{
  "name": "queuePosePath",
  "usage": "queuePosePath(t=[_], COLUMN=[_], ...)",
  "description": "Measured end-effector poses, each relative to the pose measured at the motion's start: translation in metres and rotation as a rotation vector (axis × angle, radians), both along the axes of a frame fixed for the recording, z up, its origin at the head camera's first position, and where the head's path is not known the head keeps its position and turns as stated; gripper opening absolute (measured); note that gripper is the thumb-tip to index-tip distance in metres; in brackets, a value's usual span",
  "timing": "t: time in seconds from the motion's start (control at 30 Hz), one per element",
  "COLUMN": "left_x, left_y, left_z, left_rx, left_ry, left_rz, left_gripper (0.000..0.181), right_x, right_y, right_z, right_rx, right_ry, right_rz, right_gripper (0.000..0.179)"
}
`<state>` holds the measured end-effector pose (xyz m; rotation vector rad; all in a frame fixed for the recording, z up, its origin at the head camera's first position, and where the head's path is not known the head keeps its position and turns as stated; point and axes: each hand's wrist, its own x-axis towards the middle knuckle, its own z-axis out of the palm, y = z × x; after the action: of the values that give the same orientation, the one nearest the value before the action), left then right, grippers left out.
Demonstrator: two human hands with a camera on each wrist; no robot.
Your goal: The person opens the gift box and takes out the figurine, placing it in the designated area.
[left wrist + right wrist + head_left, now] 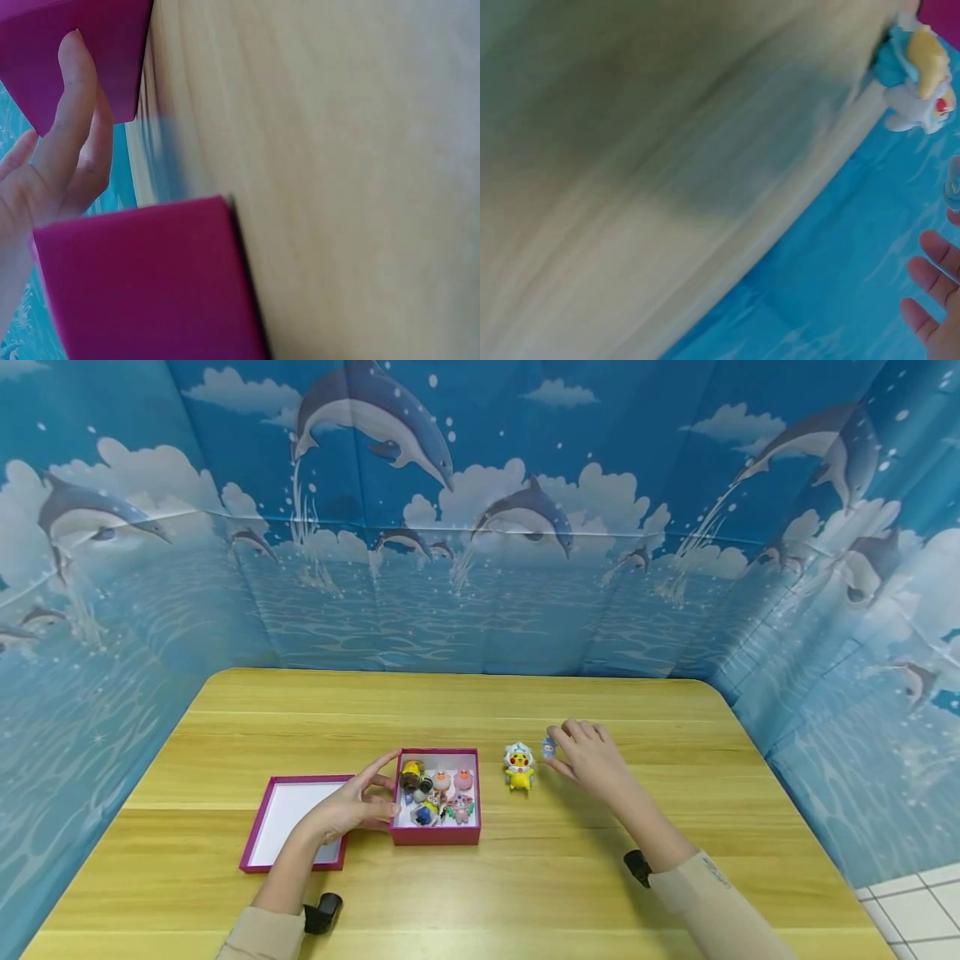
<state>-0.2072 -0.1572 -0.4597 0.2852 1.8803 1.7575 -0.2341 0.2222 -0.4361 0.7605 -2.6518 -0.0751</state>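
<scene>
Right hand (588,760) pinches a small light-blue figurine (549,748)
Its fingers nearly meet; the left hand (347,810), fingers spread, touches a square magenta cardboard box (435,837).

Booth of dolphin-print curtains (465,527)

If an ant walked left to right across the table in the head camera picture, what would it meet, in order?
Lid → left hand → box → yellow toy → blue toy → right hand.
</scene>
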Motion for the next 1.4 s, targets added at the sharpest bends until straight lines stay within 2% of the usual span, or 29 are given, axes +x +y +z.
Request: queuePosePath(t=[0.17,0.33,0.53,0.97,1.23,1.4], left_x=[0.000,0.000,0.000,-0.001,-0.002,-0.002], left_y=[0.000,0.001,0.001,0.000,0.001,0.001], left_z=[0.000,0.001,0.001,-0.001,-0.001,-0.001], left_rx=[0.012,0.028,0.031,0.034,0.015,0.018], left_ry=[-0.007,-0.032,-0.024,-0.030,-0.038,-0.036], left_rz=[-0.004,-0.002,-0.011,-0.007,0.009,0.007], left_gripper=[0.084,0.085,0.085,0.085,0.084,0.085], right_x=[0.003,0.004,0.004,0.003,0.004,0.005], right_y=[0.009,0.016,0.018,0.014,0.013,0.013], right_z=[-0.007,-0.017,-0.026,-0.036,-0.036,-0.036], right_rx=[0.047,0.136,0.201,0.205,0.222,0.219], right_ry=[-0.021,-0.011,-0.074,-0.145,-0.137,-0.184], right_rz=[-0.026,-0.006,-0.019,-0.040,-0.051,-0.072], right_gripper=[0.040,0.041,0.042,0.040,0.040,0.043])
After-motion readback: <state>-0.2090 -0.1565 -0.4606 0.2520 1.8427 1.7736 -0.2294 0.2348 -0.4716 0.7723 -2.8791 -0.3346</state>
